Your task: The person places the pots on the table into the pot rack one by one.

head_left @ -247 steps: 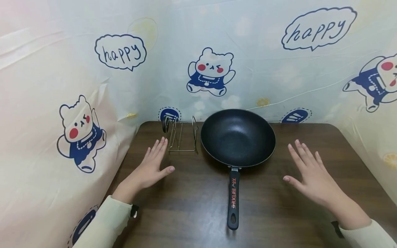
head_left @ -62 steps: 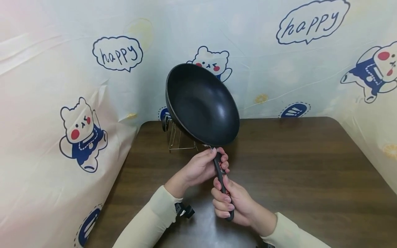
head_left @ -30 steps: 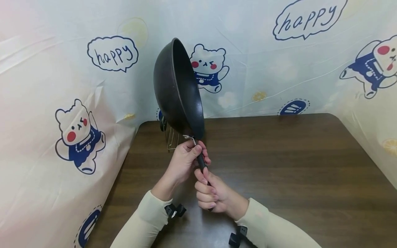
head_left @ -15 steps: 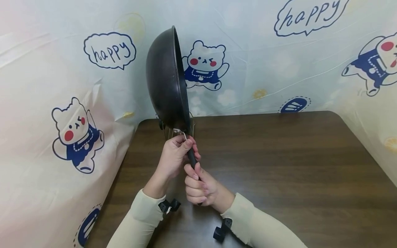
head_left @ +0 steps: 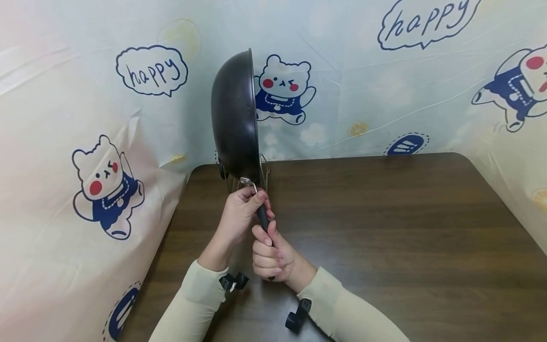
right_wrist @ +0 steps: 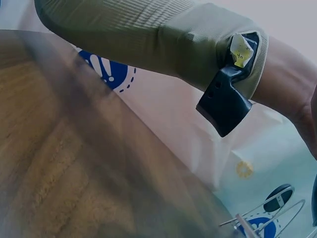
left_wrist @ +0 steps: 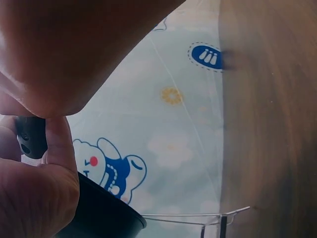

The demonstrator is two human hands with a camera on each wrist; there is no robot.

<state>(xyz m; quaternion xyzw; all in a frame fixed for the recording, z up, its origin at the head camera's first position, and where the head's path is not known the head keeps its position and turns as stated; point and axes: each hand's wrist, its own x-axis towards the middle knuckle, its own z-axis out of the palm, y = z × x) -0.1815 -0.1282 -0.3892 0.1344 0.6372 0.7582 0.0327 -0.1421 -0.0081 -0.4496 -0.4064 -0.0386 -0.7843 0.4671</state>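
Observation:
A black wok (head_left: 235, 114) is tipped onto its side, its rounded underside facing left and its open face right. My left hand (head_left: 239, 211) holds the black handle (head_left: 262, 217) close to the metal neck. Lower down, my right hand (head_left: 275, 254) has its fingers wrapped round the same handle. Behind the wok's lower edge stands a wire rack (head_left: 266, 173), mostly hidden. In the left wrist view, the wok's rim (left_wrist: 133, 223) appears near the rack's wire (left_wrist: 198, 215); contact between them cannot be made out. The right wrist view shows rack wires (right_wrist: 285, 213) at the lower right.
The brown wooden table (head_left: 376, 228) extends to the right of the hands. A patterned curtain (head_left: 342, 85) hangs behind it and along both sides. A round black piece (right_wrist: 278, 197) sits at the rack's left end. Black camera mounts (head_left: 299, 316) are strapped to both wrists.
Earlier the wok lay flat on the table between open hands. Both hands have gripped its handle, lifted it, turned it sideways and carried it left. Most recently it has dropped slightly.

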